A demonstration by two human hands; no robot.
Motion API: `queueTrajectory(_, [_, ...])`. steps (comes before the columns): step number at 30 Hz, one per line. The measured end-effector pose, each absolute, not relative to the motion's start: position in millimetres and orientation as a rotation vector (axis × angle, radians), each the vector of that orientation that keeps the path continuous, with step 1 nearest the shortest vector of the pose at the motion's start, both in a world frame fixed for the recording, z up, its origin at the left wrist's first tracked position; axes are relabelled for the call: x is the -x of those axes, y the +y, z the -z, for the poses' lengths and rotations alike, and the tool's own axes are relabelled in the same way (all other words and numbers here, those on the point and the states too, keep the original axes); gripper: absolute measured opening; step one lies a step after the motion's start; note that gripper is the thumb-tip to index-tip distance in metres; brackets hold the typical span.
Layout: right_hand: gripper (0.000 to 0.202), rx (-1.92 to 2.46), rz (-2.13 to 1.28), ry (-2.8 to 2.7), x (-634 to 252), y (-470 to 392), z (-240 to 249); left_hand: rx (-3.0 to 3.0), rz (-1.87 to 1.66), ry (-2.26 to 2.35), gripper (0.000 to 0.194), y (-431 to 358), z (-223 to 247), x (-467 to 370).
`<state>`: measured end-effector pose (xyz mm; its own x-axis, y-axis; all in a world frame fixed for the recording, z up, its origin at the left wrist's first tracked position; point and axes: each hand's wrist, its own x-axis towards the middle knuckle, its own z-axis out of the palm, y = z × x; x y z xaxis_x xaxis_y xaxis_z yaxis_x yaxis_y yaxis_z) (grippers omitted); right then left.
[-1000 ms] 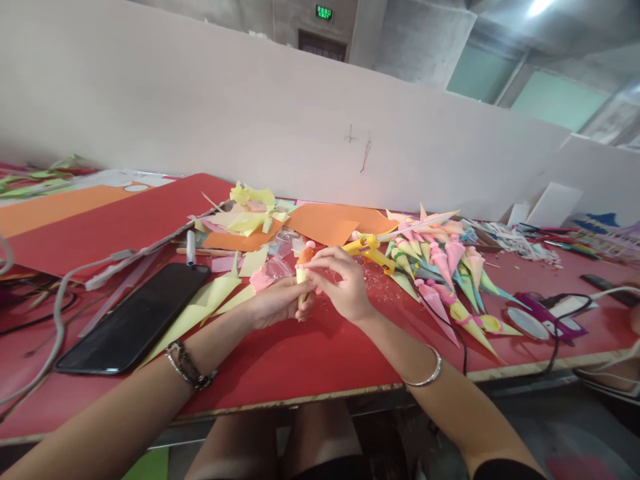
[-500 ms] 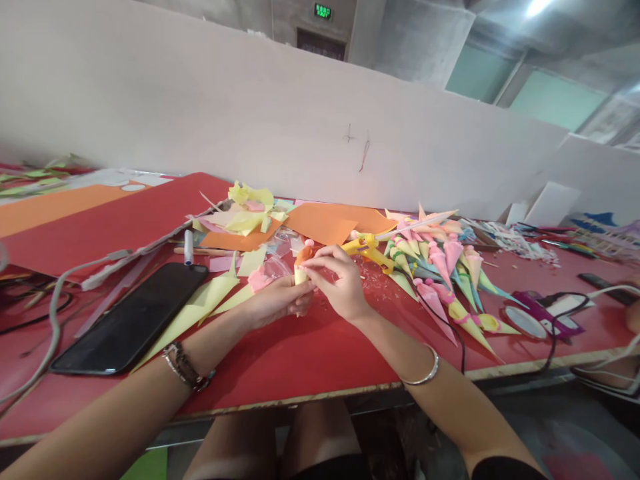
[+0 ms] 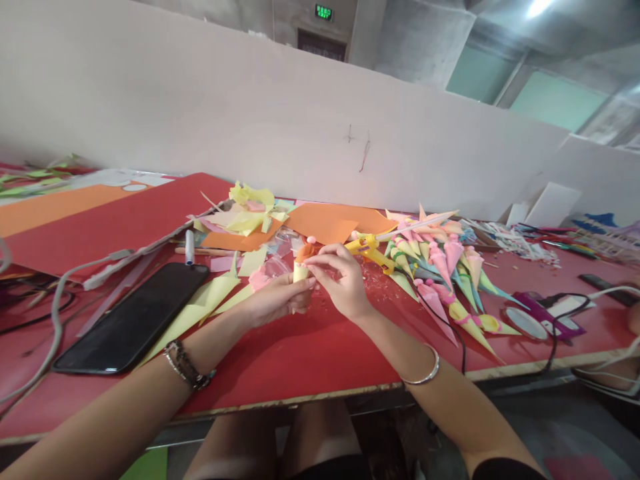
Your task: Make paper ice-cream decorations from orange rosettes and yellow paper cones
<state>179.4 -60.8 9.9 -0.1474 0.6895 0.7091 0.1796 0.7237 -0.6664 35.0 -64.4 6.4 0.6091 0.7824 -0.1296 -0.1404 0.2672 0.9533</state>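
Above a red table [image 3: 320, 360], at the clock's centre, the left hand [image 3: 280, 303] grips a small yellow paper cone [image 3: 300, 272] with an orange top [image 3: 305, 252], while the right hand [image 3: 343, 280] pinches its upper edge. From there, a yellow glue gun [image 3: 370, 249] and piled pastel cones [image 3: 453, 252] lie toward three o'clock, a phone [image 3: 133, 320] between eight and nine.

yellow roll [image 3: 301, 273] partly hidden by left grip [image 3: 280, 298]

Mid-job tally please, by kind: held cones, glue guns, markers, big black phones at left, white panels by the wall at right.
Held cone: 1
Glue gun: 1
Marker: 1
Black phone: 1
White panels: 2
Total: 6
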Motion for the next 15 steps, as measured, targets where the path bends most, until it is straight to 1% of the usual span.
queueTrajectory(15, [0.006, 0.632, -0.718, -1.616, -174.8, -60.9, -10.4, -1.161, -0.686, 0.686, 0.038, -65.6, -8.9, -35.4])
